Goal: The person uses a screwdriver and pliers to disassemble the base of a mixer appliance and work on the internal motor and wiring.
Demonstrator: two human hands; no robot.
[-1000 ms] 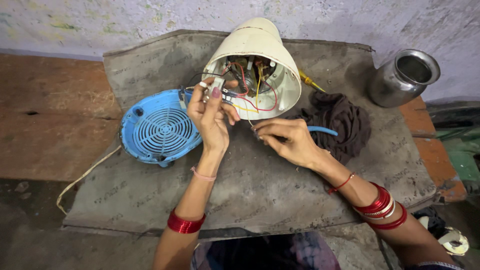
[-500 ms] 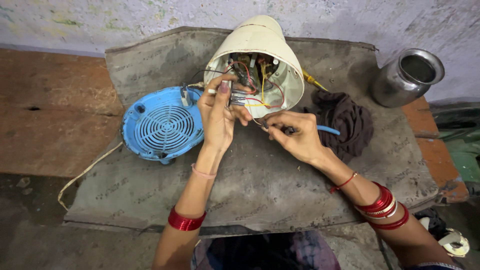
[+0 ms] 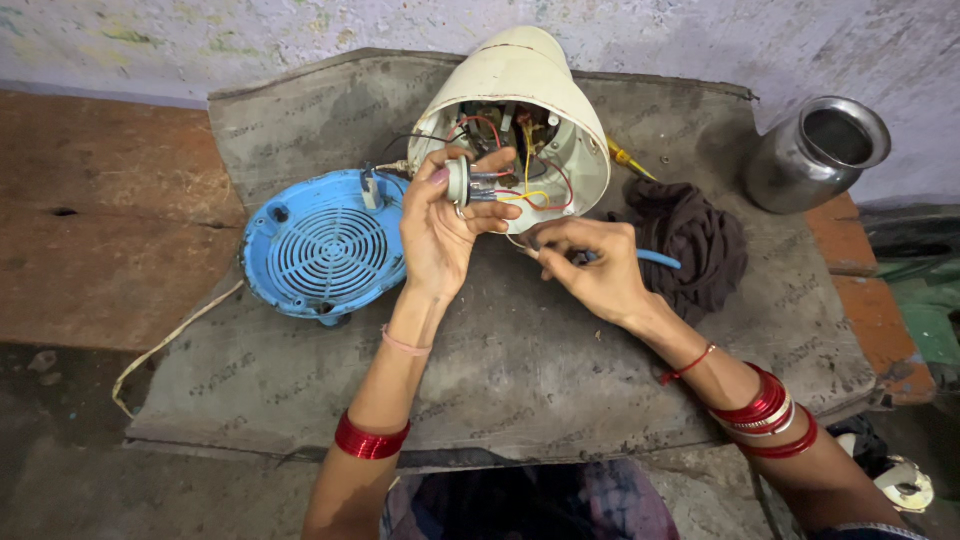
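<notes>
A cream dome-shaped appliance housing [image 3: 530, 85] lies on its side on a grey mat [image 3: 520, 360], its open end showing red, yellow and black wires [image 3: 520, 165]. My left hand [image 3: 445, 235] pinches a small round metal part [image 3: 460, 183] wired to the housing, just in front of the opening. My right hand [image 3: 590, 265] grips a blue-handled screwdriver [image 3: 655, 258] with its tip pointing toward that part, a short way to its right.
A blue round grille base [image 3: 325, 245] with a pale cord [image 3: 170, 345] lies left of the housing. A dark cloth [image 3: 695, 240] sits right of my right hand, a steel pot [image 3: 815, 150] at the far right, a yellow tool [image 3: 628, 158] behind the housing.
My left hand has drawn the round part slightly out of the housing. My right hand with the screwdriver has shifted a little lower; the camera view moved slightly.
</notes>
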